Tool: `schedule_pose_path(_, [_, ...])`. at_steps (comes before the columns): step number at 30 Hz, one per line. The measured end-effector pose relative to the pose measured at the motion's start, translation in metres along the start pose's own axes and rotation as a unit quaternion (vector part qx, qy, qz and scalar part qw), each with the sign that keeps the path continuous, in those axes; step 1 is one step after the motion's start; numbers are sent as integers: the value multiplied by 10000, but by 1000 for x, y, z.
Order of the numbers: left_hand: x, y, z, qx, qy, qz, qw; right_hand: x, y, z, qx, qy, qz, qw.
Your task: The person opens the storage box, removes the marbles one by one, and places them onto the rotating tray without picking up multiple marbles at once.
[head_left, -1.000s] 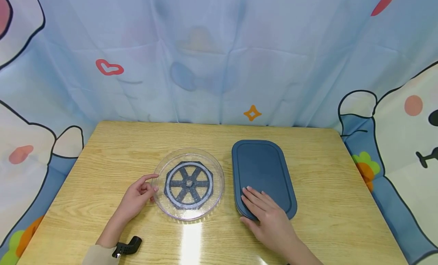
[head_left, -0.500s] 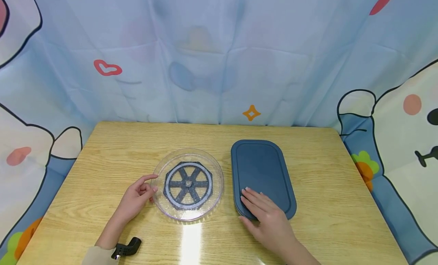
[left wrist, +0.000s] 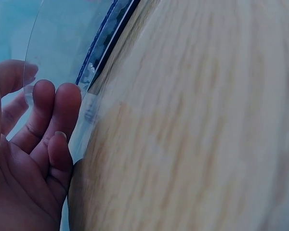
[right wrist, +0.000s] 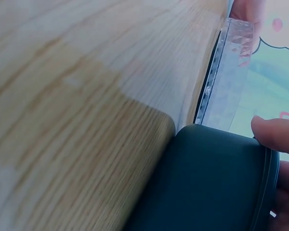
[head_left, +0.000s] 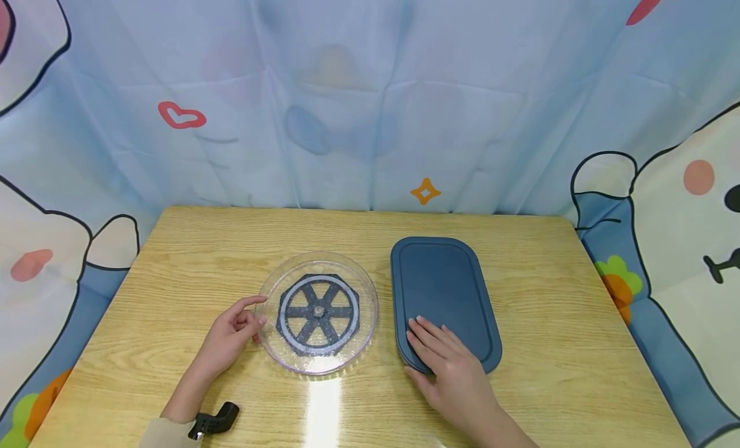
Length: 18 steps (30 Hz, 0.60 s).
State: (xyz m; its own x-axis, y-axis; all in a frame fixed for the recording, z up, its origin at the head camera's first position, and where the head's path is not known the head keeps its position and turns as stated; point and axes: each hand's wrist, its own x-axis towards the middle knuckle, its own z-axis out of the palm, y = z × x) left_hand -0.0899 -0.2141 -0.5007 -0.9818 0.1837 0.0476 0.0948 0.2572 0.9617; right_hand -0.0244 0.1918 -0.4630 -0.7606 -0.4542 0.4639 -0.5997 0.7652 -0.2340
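A clear round tray [head_left: 361,281], with a dark spoked base and pale ring showing through it, sits on the wooden table, left of centre. My left hand [head_left: 228,332] is at its left rim. The index finger and thumb touch the rim while the other fingers bend loosely below. In the left wrist view, the clear rim [left wrist: 58,43] passes over a fingertip. Right of the tray lies a dark blue rounded box [head_left: 442,281] with its lid on. My right hand [head_left: 457,371] rests on its near end with straight fingers on top, thumb [right wrist: 277,134] along the edge.
The table [head_left: 555,319] has a pale wood grain and a bright reflection near the front. A patterned light-blue curtain [head_left: 370,114] hangs along the back and sides. A black device [head_left: 216,419] is strapped to the left wrist.
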Motion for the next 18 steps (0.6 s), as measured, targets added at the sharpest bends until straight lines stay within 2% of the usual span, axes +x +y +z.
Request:
schedule_pose_path(12, [0,1,1,40,36,-44,10000,0,-4,-3,138,42,168,9998])
schedule_pose_path(18, [0,1,1,22,25,-64,10000,2,-6,-5,259,268,149,9992])
